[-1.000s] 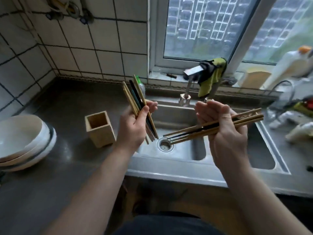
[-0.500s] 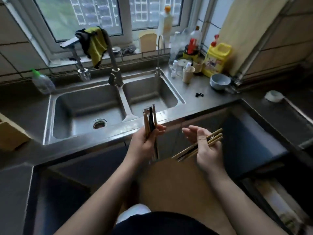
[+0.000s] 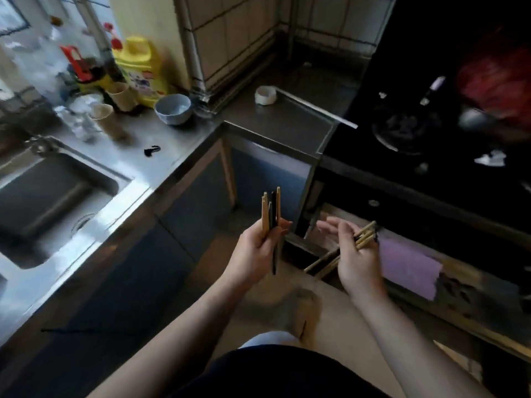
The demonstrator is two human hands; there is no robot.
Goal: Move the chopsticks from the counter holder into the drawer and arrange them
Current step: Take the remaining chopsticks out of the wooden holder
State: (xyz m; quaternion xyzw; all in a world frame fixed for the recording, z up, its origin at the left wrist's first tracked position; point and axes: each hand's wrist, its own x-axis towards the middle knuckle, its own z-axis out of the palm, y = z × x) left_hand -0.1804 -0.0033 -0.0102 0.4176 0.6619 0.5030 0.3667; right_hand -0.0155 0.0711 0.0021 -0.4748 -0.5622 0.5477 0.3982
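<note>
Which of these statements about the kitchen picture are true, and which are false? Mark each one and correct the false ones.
1. The left hand holds a bundle of tan and black chopsticks pointing upward. True.
2. The right hand is empty. False: it holds a second bundle of tan wooden chopsticks, lying slanted across its palm.
3. A pale blue ceramic bowl stands on the steel counter near a yellow plastic jug. True.
4. The wooden drawer under the black stove is closed. False: it is pulled open, with a purple liner showing inside.
5. All the chopsticks already lie in the drawer. False: both bundles are in the hands.
</note>
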